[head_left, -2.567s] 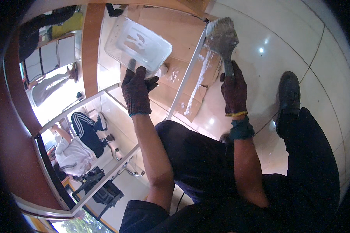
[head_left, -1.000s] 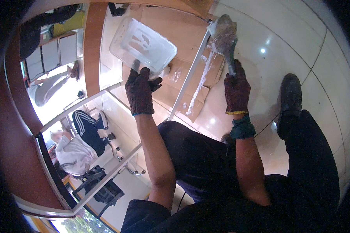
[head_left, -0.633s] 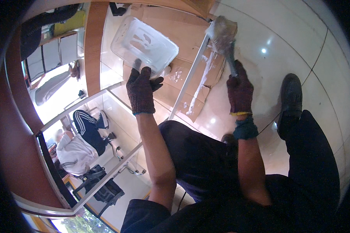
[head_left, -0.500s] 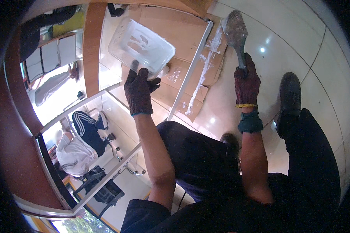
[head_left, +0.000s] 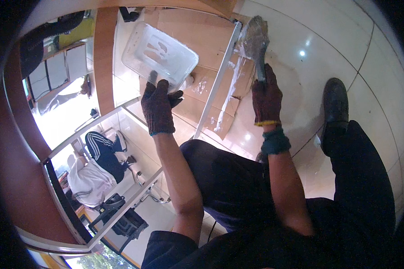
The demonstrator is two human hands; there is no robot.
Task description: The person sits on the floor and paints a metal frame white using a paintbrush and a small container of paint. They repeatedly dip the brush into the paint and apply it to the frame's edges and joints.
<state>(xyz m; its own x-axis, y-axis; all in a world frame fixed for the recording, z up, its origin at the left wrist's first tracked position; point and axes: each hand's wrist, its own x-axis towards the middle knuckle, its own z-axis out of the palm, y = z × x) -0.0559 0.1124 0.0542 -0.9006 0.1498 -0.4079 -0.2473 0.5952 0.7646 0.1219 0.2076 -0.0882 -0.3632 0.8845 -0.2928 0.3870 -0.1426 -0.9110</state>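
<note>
My left hand (head_left: pixel 158 107), in a dark knitted glove with a pale-smeared fingertip, grips the near edge of a clear plastic tub (head_left: pixel 177 48). White paint-like residue coats the tub's inside, with bare patches on its bottom. To the right, my gloved right hand (head_left: pixel 268 97) is closed round the handle of a wide paintbrush (head_left: pixel 256 38). Its bristles point away from me and look slightly blurred. The brush is over the edge of a flattened cardboard sheet (head_left: pixel 206 105), beside a white metal frame bar (head_left: pixel 220 76). Some of my left fingers are hidden by the tub.
White streaks mark the cardboard on the tiled floor (head_left: pixel 318 40). The white frame runs down to the lower left, next to my knee. Beyond it are a seated person (head_left: pixel 92 175) and a black office chair (head_left: pixel 121 219). A brown wooden panel (head_left: pixel 31 179) stands at far left.
My right hand and the paintbrush have moved left, from over the tiles to the cardboard's edge. The tub and my left hand have shifted slightly left.
</note>
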